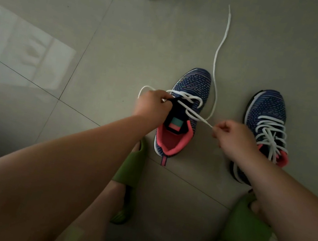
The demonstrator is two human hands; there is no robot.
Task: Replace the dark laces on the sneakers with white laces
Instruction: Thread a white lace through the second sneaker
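Both hands pinch white lace (217,67): left hand (152,104) at sneaker (184,112), right hand (229,136) beside.

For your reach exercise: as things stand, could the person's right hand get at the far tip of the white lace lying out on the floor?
Probably yes, with a long stretch. The right hand pinches that white lace near the sneaker; bare floor lies between it and the far tip.

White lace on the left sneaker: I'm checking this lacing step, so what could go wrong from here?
The right hand pinches the white lace taut, so pulling may shorten the loop beside the left hand and leave uneven ends. The long tail trails across the floor and may snag.
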